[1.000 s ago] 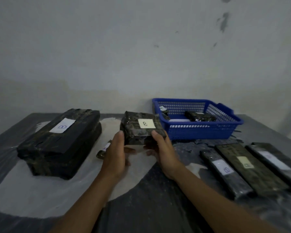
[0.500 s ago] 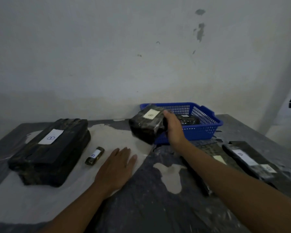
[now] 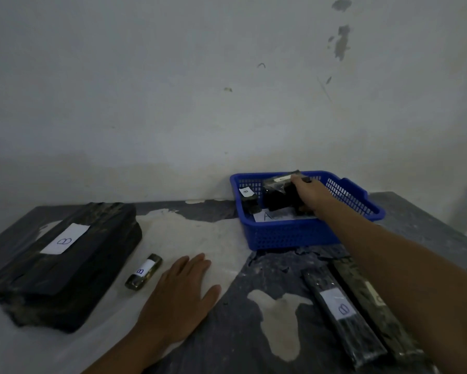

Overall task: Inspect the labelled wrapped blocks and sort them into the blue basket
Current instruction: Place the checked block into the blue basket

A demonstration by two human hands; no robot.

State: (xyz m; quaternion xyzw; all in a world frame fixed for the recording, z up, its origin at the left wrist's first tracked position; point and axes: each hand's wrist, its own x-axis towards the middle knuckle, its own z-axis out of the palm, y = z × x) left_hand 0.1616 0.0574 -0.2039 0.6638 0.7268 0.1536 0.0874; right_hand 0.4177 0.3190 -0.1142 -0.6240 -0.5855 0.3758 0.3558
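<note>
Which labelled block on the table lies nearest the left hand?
The small block, just beside the left hand; the big block and long bars lie farther off.

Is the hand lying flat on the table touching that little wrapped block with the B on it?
Apart. In the head view, bare table shows between the left hand and the small block.

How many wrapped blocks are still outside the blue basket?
4 visible: large block at the left, small block beside the left hand, and two long blocks at the right, partly under the right forearm. More may be hidden there.
</note>
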